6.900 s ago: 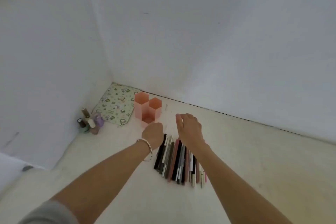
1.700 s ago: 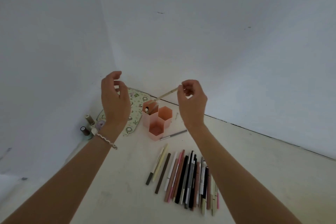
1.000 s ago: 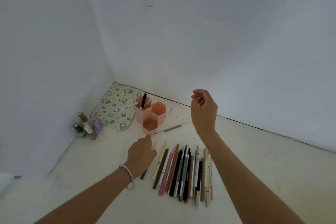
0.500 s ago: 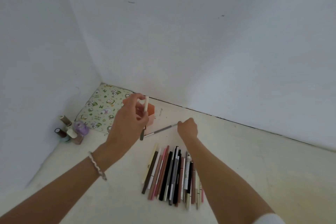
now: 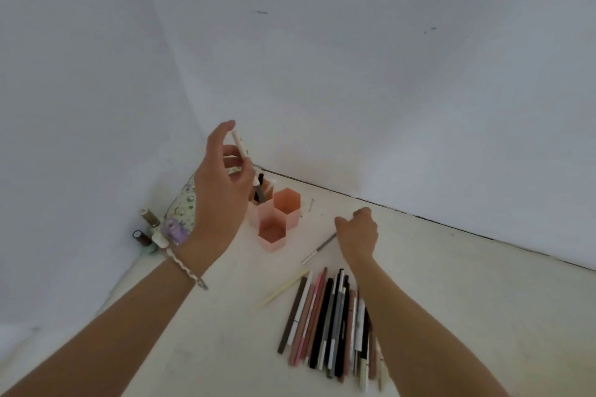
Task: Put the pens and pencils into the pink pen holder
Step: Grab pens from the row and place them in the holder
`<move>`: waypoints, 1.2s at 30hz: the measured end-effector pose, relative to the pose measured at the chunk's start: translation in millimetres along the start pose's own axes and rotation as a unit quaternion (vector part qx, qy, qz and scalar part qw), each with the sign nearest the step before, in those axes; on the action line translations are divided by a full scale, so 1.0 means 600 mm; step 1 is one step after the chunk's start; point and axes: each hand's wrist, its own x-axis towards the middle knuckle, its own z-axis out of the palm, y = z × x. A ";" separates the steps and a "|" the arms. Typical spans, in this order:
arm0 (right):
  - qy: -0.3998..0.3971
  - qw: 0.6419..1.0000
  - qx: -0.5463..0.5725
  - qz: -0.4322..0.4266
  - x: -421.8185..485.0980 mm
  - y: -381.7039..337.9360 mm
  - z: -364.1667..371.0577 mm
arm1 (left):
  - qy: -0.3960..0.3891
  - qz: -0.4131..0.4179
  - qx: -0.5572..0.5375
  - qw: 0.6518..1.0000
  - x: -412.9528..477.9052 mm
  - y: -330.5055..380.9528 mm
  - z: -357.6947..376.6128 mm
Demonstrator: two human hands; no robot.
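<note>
Pale worktop (image 5: 451, 284), white-walled corner. Pink pen holder (image 5: 279, 219), three hexagonal cells, near the corner; black pen (image 5: 259, 191) standing in rear-left cell. Left hand (image 5: 222, 190) nearer, just above and left of holder, pinching cream pen (image 5: 239, 145), long axis steeply tilted, lower end aimed at that same cell. Right hand (image 5: 358, 232) low, right of holder, fingers curled on far end of grey pen (image 5: 319, 248) lying diagonally. Row of pens (image 5: 329, 319) nearer the person, flat. Patterned pouch (image 5: 185, 203), small bottles (image 5: 150, 229) at left.
</note>
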 end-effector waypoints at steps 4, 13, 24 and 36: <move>0.136 0.965 0.222 -0.044 0.016 -0.056 -0.084 | 0.046 -0.014 -0.017 0.999 0.027 -0.024 -0.011; 0.129 0.882 0.348 -0.290 -0.076 -0.203 -0.130 | -0.058 0.044 0.186 0.980 -0.020 -0.110 0.029; -0.004 0.885 0.104 -0.453 -0.131 -0.189 0.014 | 0.014 -0.012 0.122 0.992 -0.021 -0.102 -0.067; 0.054 0.920 0.083 -0.379 -0.112 -0.119 -0.084 | -0.329 -0.106 0.300 0.889 -0.201 -0.128 0.028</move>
